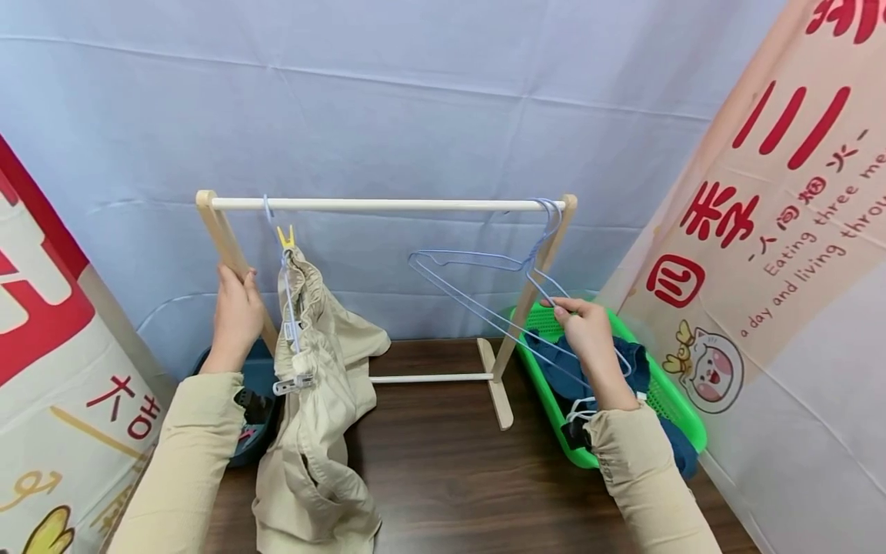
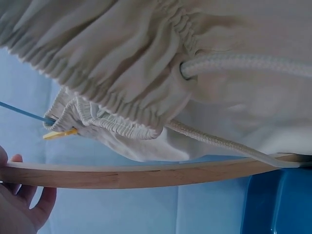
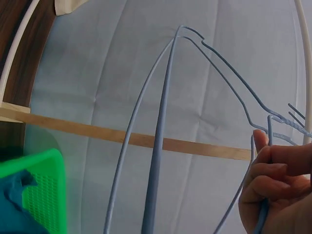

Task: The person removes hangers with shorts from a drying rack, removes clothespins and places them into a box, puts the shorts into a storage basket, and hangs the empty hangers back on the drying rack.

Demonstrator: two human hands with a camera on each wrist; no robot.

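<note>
My left hand [image 1: 235,319] grips the left wooden post [image 2: 122,176] of a clothes rack, with fingers round it in the left wrist view. Beside that hand, beige drawstring trousers [image 1: 325,431] hang from a hanger at the left end of the white rail [image 1: 374,205]. A yellow clip [image 1: 285,237] and a clear clip [image 1: 294,383] sit on their waistband. Toward the rail's right end, two blue wire hangers [image 3: 158,146] hang close together. My right hand [image 1: 588,335] pinches a hanger by its right shoulder, just below the twisted neck; its palm side is partly hidden.
A green basket [image 1: 674,400] with dark blue clothing [image 1: 633,362] stands at the right, under my right forearm. Behind the trousers at the left is a dark blue bin [image 1: 259,365] with small items. The rack stands on a dark wooden table [image 1: 443,477] before a cloth backdrop.
</note>
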